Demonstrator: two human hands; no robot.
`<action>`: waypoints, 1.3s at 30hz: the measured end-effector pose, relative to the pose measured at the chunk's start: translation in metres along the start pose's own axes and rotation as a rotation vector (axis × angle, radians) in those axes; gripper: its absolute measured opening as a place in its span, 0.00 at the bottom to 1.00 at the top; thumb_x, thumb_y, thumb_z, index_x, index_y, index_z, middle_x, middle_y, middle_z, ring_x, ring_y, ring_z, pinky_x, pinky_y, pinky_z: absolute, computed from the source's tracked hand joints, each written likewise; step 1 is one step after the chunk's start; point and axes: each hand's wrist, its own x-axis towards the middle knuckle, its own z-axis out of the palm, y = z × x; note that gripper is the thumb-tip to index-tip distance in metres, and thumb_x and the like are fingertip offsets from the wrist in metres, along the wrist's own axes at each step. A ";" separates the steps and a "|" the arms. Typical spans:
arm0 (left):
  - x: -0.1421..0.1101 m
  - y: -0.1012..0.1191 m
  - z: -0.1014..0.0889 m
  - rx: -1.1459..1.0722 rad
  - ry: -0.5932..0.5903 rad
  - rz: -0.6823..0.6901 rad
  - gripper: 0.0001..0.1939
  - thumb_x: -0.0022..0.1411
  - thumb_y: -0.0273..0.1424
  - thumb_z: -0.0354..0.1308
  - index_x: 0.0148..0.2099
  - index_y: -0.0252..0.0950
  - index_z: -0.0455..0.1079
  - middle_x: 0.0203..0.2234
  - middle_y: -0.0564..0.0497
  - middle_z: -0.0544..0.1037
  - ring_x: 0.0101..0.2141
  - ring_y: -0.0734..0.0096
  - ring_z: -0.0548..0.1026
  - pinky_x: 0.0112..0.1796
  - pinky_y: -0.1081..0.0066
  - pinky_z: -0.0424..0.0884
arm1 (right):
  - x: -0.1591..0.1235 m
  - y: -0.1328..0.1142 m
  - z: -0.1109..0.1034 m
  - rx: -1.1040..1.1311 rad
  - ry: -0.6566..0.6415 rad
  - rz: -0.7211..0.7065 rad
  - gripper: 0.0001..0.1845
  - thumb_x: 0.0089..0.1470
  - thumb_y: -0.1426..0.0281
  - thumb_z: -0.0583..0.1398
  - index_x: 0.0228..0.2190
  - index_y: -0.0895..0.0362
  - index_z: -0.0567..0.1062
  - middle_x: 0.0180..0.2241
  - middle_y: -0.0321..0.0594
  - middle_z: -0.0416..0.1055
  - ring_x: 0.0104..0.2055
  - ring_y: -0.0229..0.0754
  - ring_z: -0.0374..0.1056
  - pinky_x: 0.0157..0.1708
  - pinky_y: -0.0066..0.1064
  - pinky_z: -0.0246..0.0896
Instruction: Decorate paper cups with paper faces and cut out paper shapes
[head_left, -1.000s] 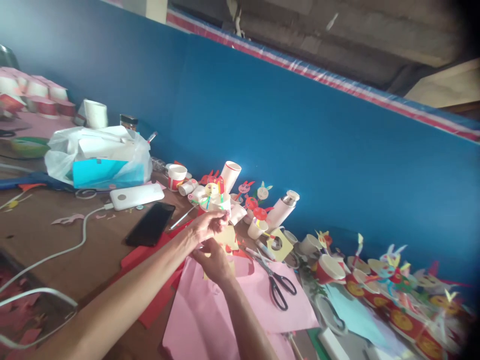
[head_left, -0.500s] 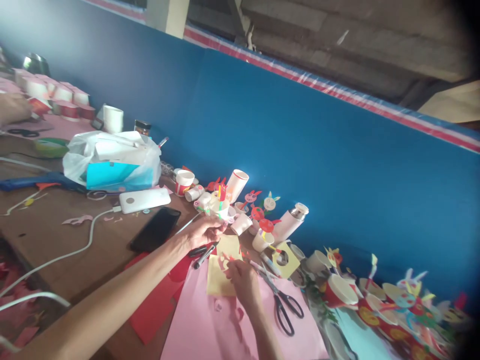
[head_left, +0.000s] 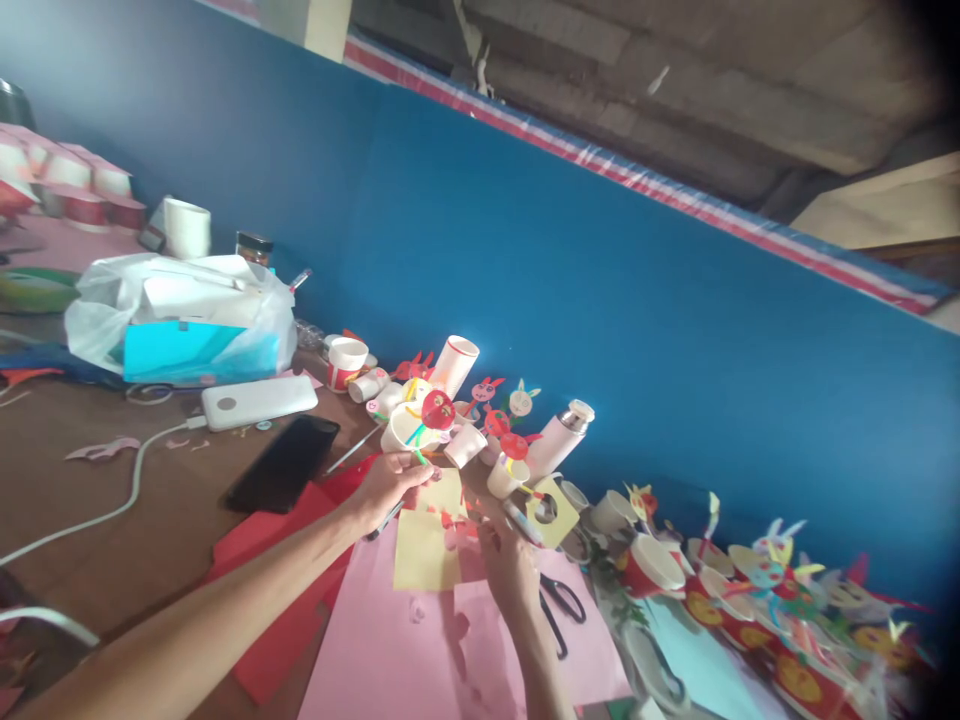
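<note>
left grip point(head_left: 390, 482) pinching paper cup point(head_left: 400, 434) | cup tilted, mouth pointing left | right grip point(head_left: 506, 566): cannot tell

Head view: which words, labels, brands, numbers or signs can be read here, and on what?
Teal box in the plastic bag: no legible print.
Glass jar: any label too small to read.
White power bank: no text visible, only a round grey spot.
Red paper cups: yellow circles, their marks too blurred to read.
</note>
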 end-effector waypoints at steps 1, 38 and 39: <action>-0.001 -0.002 0.002 0.022 0.034 0.014 0.15 0.49 0.39 0.62 0.28 0.30 0.71 0.17 0.54 0.70 0.15 0.80 0.64 0.20 0.77 0.61 | 0.000 0.001 0.001 0.014 0.001 -0.011 0.16 0.54 0.63 0.50 0.31 0.53 0.77 0.24 0.40 0.75 0.29 0.46 0.70 0.27 0.30 0.55; -0.020 0.011 -0.001 0.211 0.210 0.128 0.13 0.52 0.40 0.59 0.25 0.36 0.70 0.12 0.56 0.68 0.18 0.74 0.67 0.21 0.76 0.60 | -0.007 0.043 -0.065 0.058 0.186 0.068 0.18 0.50 0.57 0.53 0.28 0.55 0.77 0.23 0.38 0.73 0.27 0.41 0.67 0.28 0.27 0.56; -0.019 0.008 -0.001 0.191 0.204 0.126 0.13 0.52 0.40 0.59 0.25 0.36 0.70 0.12 0.56 0.67 0.19 0.74 0.67 0.22 0.76 0.60 | -0.009 0.044 -0.067 0.051 0.175 0.072 0.18 0.50 0.57 0.53 0.27 0.55 0.76 0.23 0.38 0.73 0.26 0.41 0.67 0.27 0.27 0.56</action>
